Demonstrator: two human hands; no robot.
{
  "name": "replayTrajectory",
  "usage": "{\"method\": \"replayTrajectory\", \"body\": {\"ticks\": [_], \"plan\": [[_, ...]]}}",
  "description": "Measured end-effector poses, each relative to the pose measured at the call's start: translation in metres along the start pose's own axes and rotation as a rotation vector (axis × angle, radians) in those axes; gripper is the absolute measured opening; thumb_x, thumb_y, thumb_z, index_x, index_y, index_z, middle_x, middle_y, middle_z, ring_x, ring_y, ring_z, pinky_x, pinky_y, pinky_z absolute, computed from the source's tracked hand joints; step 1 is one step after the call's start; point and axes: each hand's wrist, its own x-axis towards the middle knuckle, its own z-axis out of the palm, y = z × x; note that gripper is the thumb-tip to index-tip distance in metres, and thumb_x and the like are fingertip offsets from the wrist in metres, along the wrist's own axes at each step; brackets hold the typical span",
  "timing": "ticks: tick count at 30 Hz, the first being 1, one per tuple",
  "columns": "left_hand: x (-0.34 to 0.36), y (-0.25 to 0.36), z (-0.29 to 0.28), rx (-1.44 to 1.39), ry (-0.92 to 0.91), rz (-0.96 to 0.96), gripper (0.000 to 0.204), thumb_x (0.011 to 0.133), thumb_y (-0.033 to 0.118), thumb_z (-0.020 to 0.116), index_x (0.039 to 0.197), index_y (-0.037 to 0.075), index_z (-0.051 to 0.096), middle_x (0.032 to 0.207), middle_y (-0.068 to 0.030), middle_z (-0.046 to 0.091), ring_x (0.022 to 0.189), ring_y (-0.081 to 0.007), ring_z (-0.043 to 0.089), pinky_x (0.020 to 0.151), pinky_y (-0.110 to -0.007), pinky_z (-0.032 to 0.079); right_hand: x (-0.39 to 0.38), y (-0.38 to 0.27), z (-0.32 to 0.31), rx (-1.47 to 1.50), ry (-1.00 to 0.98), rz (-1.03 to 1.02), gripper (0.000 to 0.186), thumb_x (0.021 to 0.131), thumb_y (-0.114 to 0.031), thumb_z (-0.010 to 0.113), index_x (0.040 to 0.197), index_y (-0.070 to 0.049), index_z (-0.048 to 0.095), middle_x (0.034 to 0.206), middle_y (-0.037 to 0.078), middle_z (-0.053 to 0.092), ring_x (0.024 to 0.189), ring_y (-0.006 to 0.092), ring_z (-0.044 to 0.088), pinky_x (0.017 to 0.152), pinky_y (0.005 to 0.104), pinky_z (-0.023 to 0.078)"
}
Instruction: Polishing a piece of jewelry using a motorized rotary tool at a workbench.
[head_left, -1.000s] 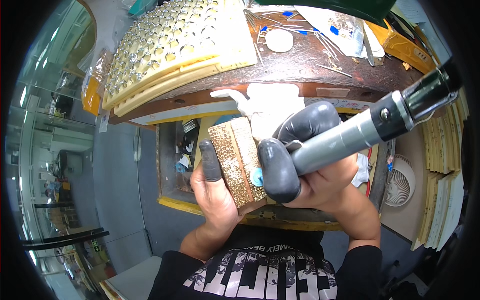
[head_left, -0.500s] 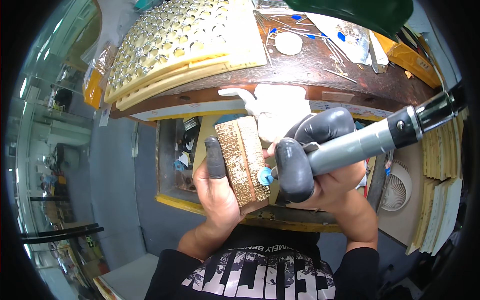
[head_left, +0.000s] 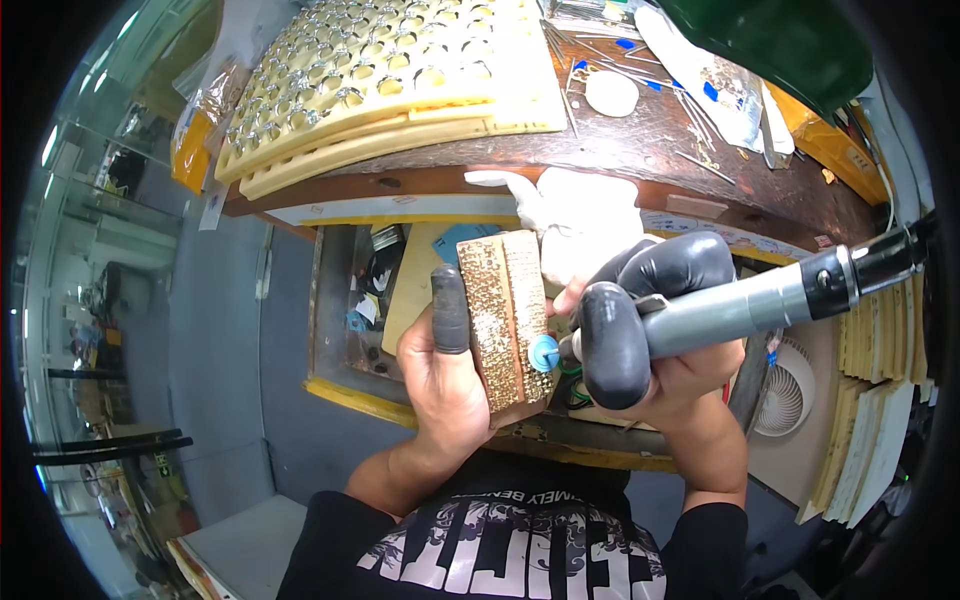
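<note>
My left hand [head_left: 445, 390], a dark cot on its thumb, grips an upright rectangular block [head_left: 487, 320] with a glittering gold, densely dotted face and a plain lengthwise strip. My right hand [head_left: 660, 320], with black finger covers, is closed around a grey-and-black rotary handpiece [head_left: 740, 318]. A small blue disc [head_left: 543, 352] on its tip sits at the block's right side, apparently touching it. Behind the block is a white padded piece [head_left: 585, 215], partly hidden by my right fingers.
A worn wooden bench [head_left: 650, 140] holds stacked cream trays of rings [head_left: 370, 80], thin metal rods, a white round piece [head_left: 610, 93] and orange boxes [head_left: 835, 150]. Below is an open drawer [head_left: 350, 290]; a fan [head_left: 785, 390] and stacked boards [head_left: 865, 440] stand at right.
Both hands, the block and the handpiece have shifted rightward in the view, as has the bench; the handpiece is slightly lower and less steeply angled. Both grips are unchanged.
</note>
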Motion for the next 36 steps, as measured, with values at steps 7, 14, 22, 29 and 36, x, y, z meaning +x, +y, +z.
{"method": "replayTrajectory", "body": {"ticks": [7,14,22,29,36], "plan": [[0.0005,-0.0025,-0.0002,-0.007,0.014,0.010,0.044,0.104,0.033,0.045,0.115,-0.007,0.060,0.098,-0.0150,0.071,0.084,-0.0182,0.070,0.075,-0.031,0.057,-0.0001,0.0014,0.0016,0.009,0.034,-0.001,0.012,0.082,0.008,0.067,0.085,0.013,0.057,0.079,0.016,0.057,0.067,0.0223,0.063,0.059,0.0382,0.060],[0.0010,-0.0035,0.0003,-0.017,0.022,0.014,0.044,0.104,0.033,0.045,0.115,-0.007,0.060,0.099,-0.0147,0.071,0.084,-0.0178,0.070,0.075,-0.031,0.057,0.0009,0.0016,0.0031,0.016,0.040,0.000,0.012,0.081,0.009,0.068,0.084,0.013,0.057,0.077,0.014,0.056,0.066,0.0218,0.063,0.058,0.0372,0.060],[0.0013,-0.0047,0.0008,-0.009,0.023,0.009,0.045,0.104,0.034,0.045,0.116,-0.007,0.060,0.099,-0.0148,0.071,0.085,-0.0189,0.070,0.076,-0.031,0.058,0.0012,0.0007,0.0000,-0.002,0.009,0.015,0.014,0.079,0.009,0.070,0.086,0.014,0.059,0.079,0.016,0.058,0.068,0.0230,0.065,0.059,0.0373,0.059],[0.0005,-0.0017,0.0039,-0.011,0.012,0.000,0.046,0.104,0.035,0.043,0.116,-0.007,0.059,0.095,-0.0162,0.070,0.079,-0.0225,0.071,0.070,-0.034,0.059,-0.0003,0.0009,-0.0032,0.027,0.020,0.031,0.011,0.082,0.007,0.067,0.086,0.014,0.059,0.077,0.017,0.059,0.068,0.0236,0.066,0.060,0.0377,0.060],[0.0021,-0.0029,0.0058,-0.019,0.065,0.010,0.046,0.104,0.035,0.044,0.113,-0.006,0.061,0.091,-0.0137,0.071,0.076,-0.0186,0.070,0.069,-0.030,0.058,0.0018,0.0010,0.0030,0.013,0.035,0.006,0.009,0.083,0.008,0.065,0.082,0.012,0.057,0.076,0.015,0.057,0.065,0.0222,0.064,0.059,0.0377,0.059]]}}
